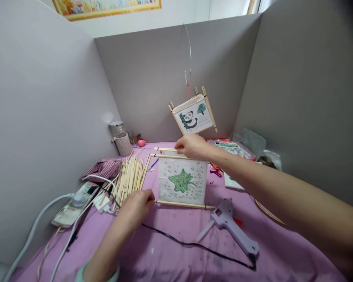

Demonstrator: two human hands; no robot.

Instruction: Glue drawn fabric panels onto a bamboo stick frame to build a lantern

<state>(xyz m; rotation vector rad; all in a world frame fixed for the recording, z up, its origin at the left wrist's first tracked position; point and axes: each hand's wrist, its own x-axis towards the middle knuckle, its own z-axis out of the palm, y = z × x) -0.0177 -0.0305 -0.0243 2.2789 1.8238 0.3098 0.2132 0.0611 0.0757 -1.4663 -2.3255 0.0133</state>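
Observation:
A small lantern frame (181, 206) of thin wooden sticks stands on the table, its white front panel (182, 184) painted with a green leaf. My left hand (138, 207) pinches the end of its bottom stick at the left. Reaching across from the right, my right hand (194, 145) has its fingers closed on a stick along the top of the frame; the fingertips are partly hidden. A lilac hot glue gun (232, 225) with a glue stick in it lies by the frame's lower right corner. Above hangs a finished-looking lantern (194, 115) with a panda picture.
Many loose wooden sticks (131, 176) lie at the left, beside a power strip (75, 205) with white cables and a checked cloth (101, 168). A jar (121, 139) stands at the back left. Grey partitions (170, 66) enclose the pink-covered table (170, 250). The glue gun's black cord crosses the front.

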